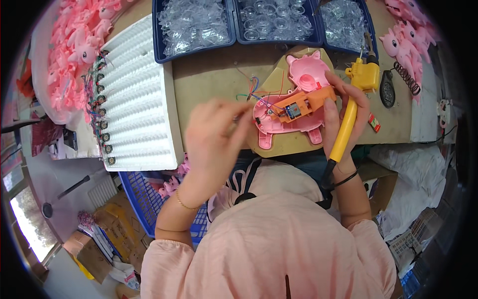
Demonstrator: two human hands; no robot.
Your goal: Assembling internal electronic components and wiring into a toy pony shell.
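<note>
On a tan board lies an open pink toy-animal half shell, its head part at the top. An orange plastic housing with a small circuit board sits across the shell. My right hand grips the housing's right end between thumb and fingers, with a yellow soldering gun held along the same hand, tip up. Thin coloured wires spread from the shell's left end. My left hand is beside that end, its fingers drawn together and blurred; what they pinch cannot be made out.
A white ridged foam tray carries small round parts with wires along its left side. Blue bins of clear plastic pieces line the back. Pink toy parts pile at far left. A coiled spring stand is at right; a blue basket sits below.
</note>
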